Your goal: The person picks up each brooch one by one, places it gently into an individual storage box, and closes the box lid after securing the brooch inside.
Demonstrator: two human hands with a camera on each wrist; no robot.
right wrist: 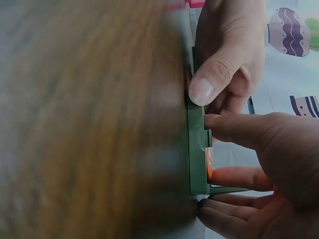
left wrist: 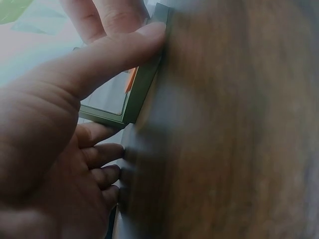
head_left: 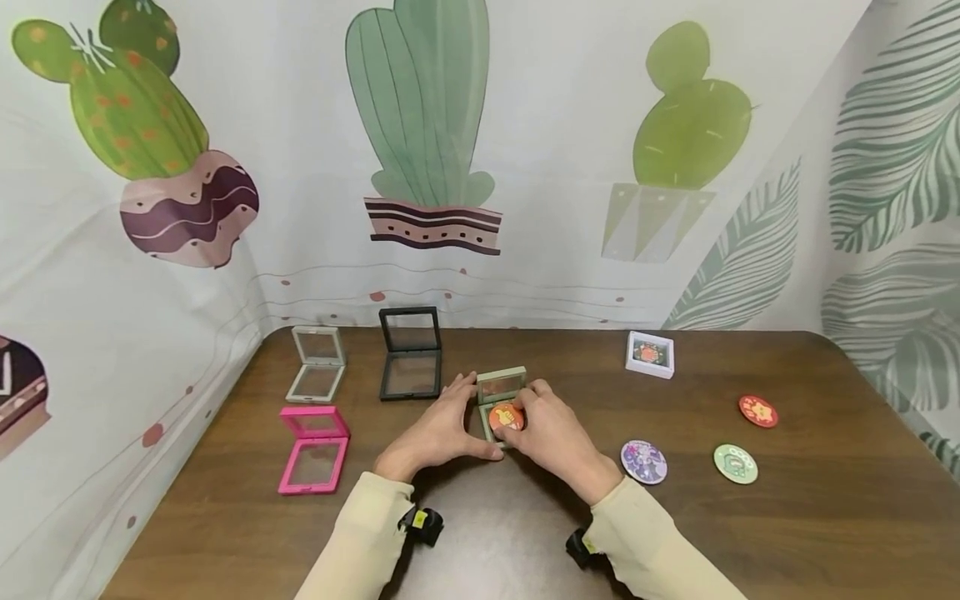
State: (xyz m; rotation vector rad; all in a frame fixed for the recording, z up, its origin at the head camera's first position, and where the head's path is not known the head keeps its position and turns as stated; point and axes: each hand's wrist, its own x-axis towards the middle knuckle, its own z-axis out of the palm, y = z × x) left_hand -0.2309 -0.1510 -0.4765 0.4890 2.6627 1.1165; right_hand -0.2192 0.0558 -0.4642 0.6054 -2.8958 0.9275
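Green case (head_left: 501, 385) is standing open on the counter (head_left: 495, 537) at the centre of the picture, its lid tilting up at the back, probably so that its lower half is lying within reach. The left hand (head_left: 448, 427) is clamping it, thumb along the front edge and fingers at the left side, seemingly to stop it sliding. The right hand (head_left: 557, 433) is pinching an orange badge (head_left: 506, 418) over that lower half, presumably by the rim for fine control. On the left of the picture, a pink case (head_left: 340, 462), a white case (head_left: 322, 362) and a black case (head_left: 412, 351) are also standing open, perhaps for easy access. On the right, a purple badge (head_left: 643, 462), a pale green badge (head_left: 736, 463) and a red badge (head_left: 758, 411) are lying well apart, likely for picking up singly, while a closed box (head_left: 650, 355) is resting farther back, perhaps out of the hands' way.
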